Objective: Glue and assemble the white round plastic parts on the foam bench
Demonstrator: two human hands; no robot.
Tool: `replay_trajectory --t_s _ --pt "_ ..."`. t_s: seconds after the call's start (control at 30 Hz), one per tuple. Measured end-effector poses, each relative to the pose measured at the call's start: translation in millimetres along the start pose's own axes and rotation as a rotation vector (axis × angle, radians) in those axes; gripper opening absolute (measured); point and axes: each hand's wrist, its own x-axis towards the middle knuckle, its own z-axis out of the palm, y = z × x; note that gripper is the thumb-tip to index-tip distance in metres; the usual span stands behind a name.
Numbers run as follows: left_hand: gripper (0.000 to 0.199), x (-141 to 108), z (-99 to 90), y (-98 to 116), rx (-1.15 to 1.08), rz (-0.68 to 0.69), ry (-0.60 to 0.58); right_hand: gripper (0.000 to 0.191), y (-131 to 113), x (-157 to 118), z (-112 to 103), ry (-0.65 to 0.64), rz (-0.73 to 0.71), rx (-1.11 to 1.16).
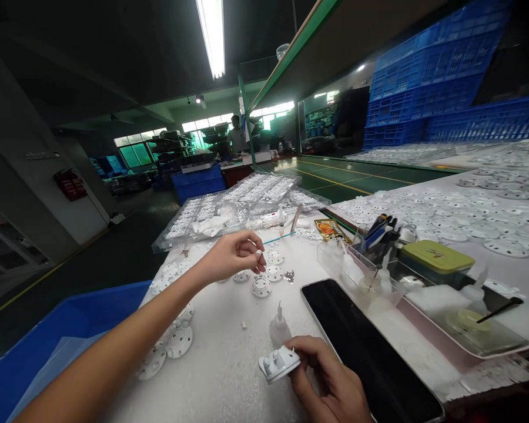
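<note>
My right hand (330, 376) grips a white round plastic part (280, 364) by its edge, tilted so that raised posts on it show. My left hand (238, 252) is stretched out over the white discs, thumb and fingers pinched on a small white piece (259, 252), mostly hidden. Below it lie several white discs with holes (261, 286) and a little heap of tiny metal pieces (289, 276). A squeeze bottle with a thin nozzle (279, 329) stands just behind the held part. One small white bit (244, 325) lies alone on the table.
A large black-screened phone (370, 352) lies beside my right hand. Farther right are a tool tray (441, 335) and a yellow-green lidded box (438, 255). Clear trays of white parts (260, 191) are stacked at the back. A blue bin (92, 305) stands left.
</note>
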Motion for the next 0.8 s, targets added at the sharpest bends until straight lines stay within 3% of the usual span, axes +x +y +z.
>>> replay_trajectory --t_s 0.2,0.37,0.47,0.63,0.8 --pt "0.019 -41.9 -7.6 -6.0 -0.128 -0.113 -0.011 0.009 2.5 1.6 2.6 -0.032 -0.171 -0.130" --pt "0.025 -60.5 -6.5 -6.9 -0.237 -0.285 -0.062 0.014 3.2 4.6 6.9 -0.064 -0.414 -0.329" --pt "0.024 -67.8 -2.1 -7.8 -0.321 -0.321 -0.103 0.016 0.7 5.5 8.0 -0.084 -0.499 -0.457" --pt "0.017 -73.5 10.2 -9.3 -0.365 -0.342 -0.218 0.017 1.6 2.5 7.6 -0.115 -0.523 -0.512" --pt "0.018 -73.2 27.0 -11.3 -0.279 -0.302 -0.205 0.019 10.3 -2.9 11.0 -0.058 -0.504 -0.454"
